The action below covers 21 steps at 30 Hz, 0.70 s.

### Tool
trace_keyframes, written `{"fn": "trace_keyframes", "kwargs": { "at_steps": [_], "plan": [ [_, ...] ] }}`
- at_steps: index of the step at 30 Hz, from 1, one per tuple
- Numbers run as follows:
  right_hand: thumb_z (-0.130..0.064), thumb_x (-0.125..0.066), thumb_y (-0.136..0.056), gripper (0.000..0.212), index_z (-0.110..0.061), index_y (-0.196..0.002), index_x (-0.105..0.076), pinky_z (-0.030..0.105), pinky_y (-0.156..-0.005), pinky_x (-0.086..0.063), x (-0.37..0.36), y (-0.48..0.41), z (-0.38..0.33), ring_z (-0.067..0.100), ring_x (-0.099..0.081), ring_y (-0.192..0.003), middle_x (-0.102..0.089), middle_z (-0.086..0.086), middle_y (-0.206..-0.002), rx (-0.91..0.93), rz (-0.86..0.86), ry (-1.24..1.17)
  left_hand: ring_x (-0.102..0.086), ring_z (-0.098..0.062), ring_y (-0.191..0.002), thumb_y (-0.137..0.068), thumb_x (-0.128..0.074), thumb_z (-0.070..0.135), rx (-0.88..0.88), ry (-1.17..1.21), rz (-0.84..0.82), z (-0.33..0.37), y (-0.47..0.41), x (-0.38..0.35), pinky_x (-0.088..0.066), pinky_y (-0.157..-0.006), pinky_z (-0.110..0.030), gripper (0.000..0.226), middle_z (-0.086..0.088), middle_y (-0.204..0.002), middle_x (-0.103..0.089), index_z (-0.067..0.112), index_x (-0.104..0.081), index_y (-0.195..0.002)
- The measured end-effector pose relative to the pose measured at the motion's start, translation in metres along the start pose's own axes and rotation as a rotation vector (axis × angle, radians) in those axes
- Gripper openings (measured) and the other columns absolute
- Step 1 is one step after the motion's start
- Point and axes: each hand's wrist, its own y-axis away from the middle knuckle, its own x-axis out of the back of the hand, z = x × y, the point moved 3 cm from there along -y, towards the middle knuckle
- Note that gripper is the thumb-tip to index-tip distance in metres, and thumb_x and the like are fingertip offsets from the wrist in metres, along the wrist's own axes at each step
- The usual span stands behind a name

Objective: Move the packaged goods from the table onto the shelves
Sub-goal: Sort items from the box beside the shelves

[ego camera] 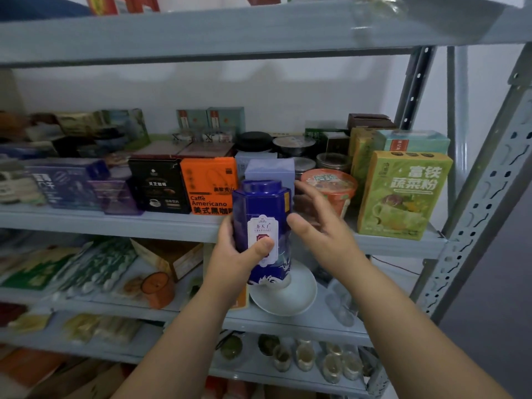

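Left hand wraps the blue tin, thumb across its white label. The tin is upright, held just right of and in front of the orange box (not resting on the shelf). Right hand is spread and empty, farther right of the box.

Deep blue against the grey we see all round

We note a dark blue tin bearing a white label with a dark red patch, and white wave patterning near its base. The shelf is pale blue-grey. On it we see a black box, an orange box with black lettering, a lavender box, a red-orange cup and a green box with white characters; the plate is white.
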Motion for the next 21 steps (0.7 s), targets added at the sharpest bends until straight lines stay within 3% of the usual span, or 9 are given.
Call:
{"fn": "trace_keyframes", "kwargs": {
  "at_steps": [3, 7, 9, 12, 14, 16, 21],
  "plan": [
    [-0.058, -0.075, -0.078, 0.077, -0.059, -0.142, -0.032, 0.038, -0.099, -0.054, -0.004, -0.01, -0.02, 0.002, -0.058, -0.119, -0.054, -0.02, -0.135, -0.067, -0.106, -0.077, -0.067, -0.011, -0.114, -0.064, -0.086, 0.054, -0.052, -0.082, -0.003, 0.007, 0.003, -0.003, -0.06, -0.088, -0.037, 0.09, 0.012, -0.127, -0.066, 0.04, -0.042, -0.141],
    [-0.044, -0.088, -0.071, 0.096, -0.051, -0.145, -0.027, 0.019, -0.088, -0.055, 0.004, -0.017, -0.037, 0.006, -0.056, -0.119, -0.047, -0.018, -0.139, -0.042, -0.083, -0.031, -0.06, 0.002, -0.116, -0.075, -0.087, 0.038, -0.13, -0.197, -0.013, 0.018, 0.0, -0.01, -0.054, -0.087, -0.023, 0.089, 0.021, -0.13, -0.06, 0.042, -0.034, -0.146],
    [-0.039, -0.089, -0.07, 0.094, -0.049, -0.142, -0.03, 0.013, -0.08, -0.054, 0.01, -0.017, -0.044, 0.004, -0.055, -0.117, -0.046, -0.02, -0.135, -0.008, -0.045, -0.004, -0.055, 0.003, -0.121, -0.075, -0.087, 0.038, -0.153, -0.241, -0.042, 0.024, -0.003, -0.017, -0.051, -0.088, -0.02, 0.092, 0.022, -0.136, -0.054, 0.045, -0.031, -0.147],
    [-0.036, -0.09, -0.07, 0.084, -0.046, -0.135, -0.038, 0.017, -0.081, -0.057, 0.027, -0.019, -0.057, 0.003, -0.055, -0.118, -0.049, -0.022, -0.132, 0.052, 0.052, 0.025, -0.046, 0.011, -0.126, -0.077, -0.081, 0.05, -0.213, -0.297, -0.129, 0.04, -0.008, -0.027, -0.045, -0.092, -0.013, 0.078, 0.028, -0.139, -0.045, 0.061, -0.032, -0.136],
    [-0.036, -0.09, -0.07, 0.08, -0.044, -0.133, -0.041, 0.017, -0.081, -0.057, 0.042, -0.022, -0.067, 0.001, -0.056, -0.115, -0.051, -0.023, -0.129, 0.074, 0.129, 0.025, -0.035, 0.006, -0.137, -0.075, -0.062, 0.079, -0.286, -0.406, -0.159, 0.051, -0.014, -0.028, -0.037, -0.106, -0.023, 0.083, 0.022, -0.152, -0.034, 0.053, -0.028, -0.146],
    [-0.037, -0.09, -0.07, 0.079, -0.041, -0.133, -0.041, 0.015, -0.079, -0.056, 0.06, -0.028, -0.077, -0.002, -0.055, -0.112, -0.052, -0.023, -0.127, 0.091, 0.22, 0.086, -0.023, 0.001, -0.144, -0.078, -0.041, 0.088, -0.357, -0.573, -0.126, 0.055, -0.026, -0.024, -0.029, -0.113, -0.031, 0.095, 0.014, -0.161, -0.022, 0.039, -0.021, -0.156],
    [-0.041, -0.087, -0.072, 0.077, -0.038, -0.131, -0.039, 0.018, -0.08, -0.056, 0.092, -0.047, -0.097, 0.006, -0.056, -0.113, -0.052, -0.017, -0.126, 0.124, 0.366, 0.237, -0.011, -0.023, -0.153, -0.095, -0.055, 0.051, -0.576, -1.149, -0.045, 0.063, -0.058, -0.025, -0.015, -0.126, -0.042, 0.082, -0.005, -0.165, -0.019, 0.02, -0.016, -0.16]
  ]
}}
